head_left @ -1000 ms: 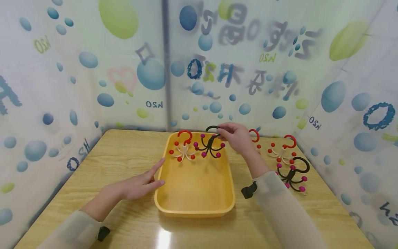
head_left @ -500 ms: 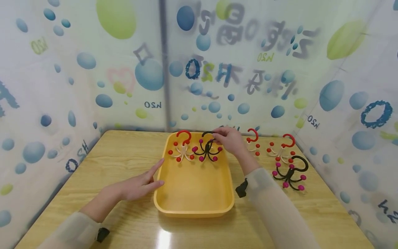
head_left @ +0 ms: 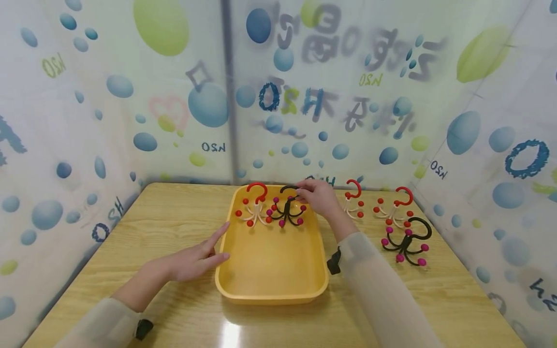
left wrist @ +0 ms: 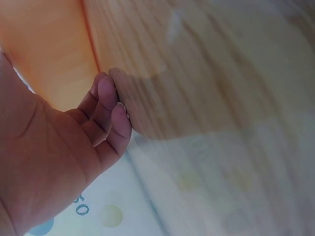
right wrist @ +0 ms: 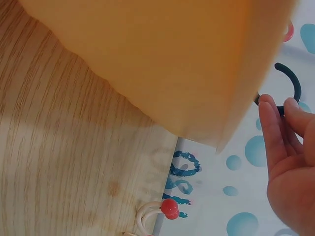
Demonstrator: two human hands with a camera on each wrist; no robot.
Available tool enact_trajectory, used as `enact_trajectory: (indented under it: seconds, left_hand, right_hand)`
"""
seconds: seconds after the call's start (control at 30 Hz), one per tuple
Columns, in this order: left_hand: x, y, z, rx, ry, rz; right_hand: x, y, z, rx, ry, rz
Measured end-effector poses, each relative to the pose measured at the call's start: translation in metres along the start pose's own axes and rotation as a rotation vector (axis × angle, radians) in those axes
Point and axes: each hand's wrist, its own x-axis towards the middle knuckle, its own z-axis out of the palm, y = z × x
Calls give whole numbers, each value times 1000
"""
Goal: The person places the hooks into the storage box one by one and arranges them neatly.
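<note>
In the head view, a black hanger hook, with curved arms tipped by magenta balls, is in the far part of the yellow tray. My right hand pinches its curved top. The right wrist view shows the black curve between thumb and fingers, with the lower arms hidden behind the tray wall. Just left of it in the tray lies a white hook with a red curved top and red balls. My left hand touches the tray's left rim with straight index finger and thumb.
Right of the tray on the wooden table are two more white-and-red hooks, one near the back and one farther right. Another black hook with magenta balls lies nearer. A patterned curtain stands behind the table.
My right hand has moved left and slightly down with the black hook, bringing it beside the white hook in the tray. My left hand stays at the rim.
</note>
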Motion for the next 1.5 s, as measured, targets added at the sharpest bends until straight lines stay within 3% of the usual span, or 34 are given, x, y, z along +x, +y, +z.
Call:
enact_trajectory:
  seconds: [0.33,0.77,1.03,1.5]
  left_hand:
    - [-1,2,0,5,-1,-9]
    - [-3,3,-1,-2,-5,-22]
    - [-2,2,0,0,-5,-20]
    - [-2,2,1,-4,-2,-20]
  right_hand:
    - [0,2,0,-90,-13,4]
    - [0,-2,2,-113,-5,44]
    - [-2,-1,3,-159,-29,26]
    - [-28,7,-23,-141,-32,-17]
